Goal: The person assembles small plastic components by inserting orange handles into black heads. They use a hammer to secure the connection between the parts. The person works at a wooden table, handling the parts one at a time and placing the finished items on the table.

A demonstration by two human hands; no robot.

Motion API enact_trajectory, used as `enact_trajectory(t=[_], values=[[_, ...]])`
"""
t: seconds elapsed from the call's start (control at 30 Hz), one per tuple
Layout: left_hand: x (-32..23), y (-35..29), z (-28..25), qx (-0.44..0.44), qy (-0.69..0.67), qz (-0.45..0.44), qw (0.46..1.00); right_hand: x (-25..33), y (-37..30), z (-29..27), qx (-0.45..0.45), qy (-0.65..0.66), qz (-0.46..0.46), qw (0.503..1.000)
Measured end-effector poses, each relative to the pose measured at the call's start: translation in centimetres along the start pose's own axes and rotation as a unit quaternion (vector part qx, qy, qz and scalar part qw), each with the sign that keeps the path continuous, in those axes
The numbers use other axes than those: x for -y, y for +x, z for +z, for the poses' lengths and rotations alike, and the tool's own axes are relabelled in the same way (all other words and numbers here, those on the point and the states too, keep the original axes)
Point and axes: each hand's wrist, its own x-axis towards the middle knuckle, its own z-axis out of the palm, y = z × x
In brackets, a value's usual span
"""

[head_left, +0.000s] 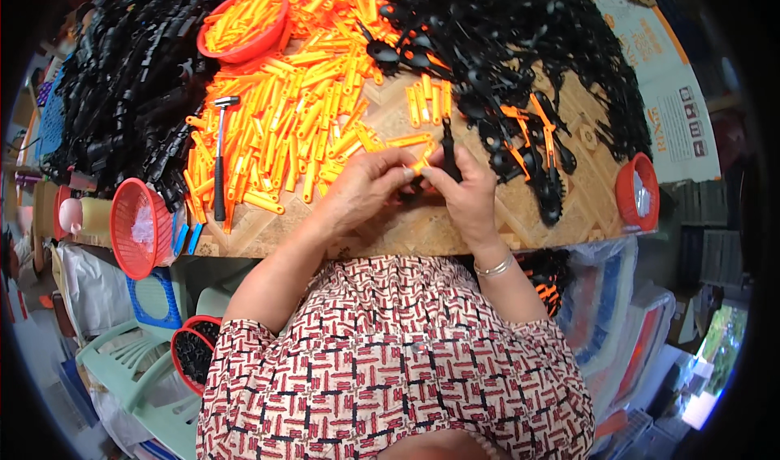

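Both hands meet at the near edge of the table, fingertips almost touching. My left hand [370, 188] pinches an orange plastic handle piece [421, 166], partly covered by the fingers. My right hand [470, 196] is closed around a black plastic utensil [449, 147], one narrow end pointing away from me; its lower part is hidden by the hands. Just beyond them, several orange handle pieces [424, 102] lie side by side. To the right are black slotted utensils [550, 192], some with orange pieces on their handles.
A large heap of orange handle pieces [301, 127] covers the left middle, with a hammer [219, 159] on it. Black parts are piled far left [122, 94] and far right [520, 29]. Red baskets stand at the back [281, 33], left edge [122, 236] and right edge [628, 196].
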Motion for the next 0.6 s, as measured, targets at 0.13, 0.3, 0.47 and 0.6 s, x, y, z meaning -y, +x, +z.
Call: enact_trajectory(t=[0.13,0.3,0.47,0.6], values=[[-0.1,0.3,-1.6,-0.115,0.148,0.121,0.975,0.8,0.4,-1.5,0.067,0.109,0.109,0.986],[-3.1,-0.5,-2.5,-0.108,0.391,0.352,0.843,1.7,0.3,-3.1,0.185,0.101,0.182,0.961],[-2.8,-0.2,-3.3,-0.075,0.463,0.402,0.787,1.5,0.2,-3.1,0.219,0.066,0.188,0.955],[-2.2,-0.4,-3.4,-0.069,0.468,0.394,0.787,1.9,0.2,-3.0,0.230,0.045,0.195,0.952]])
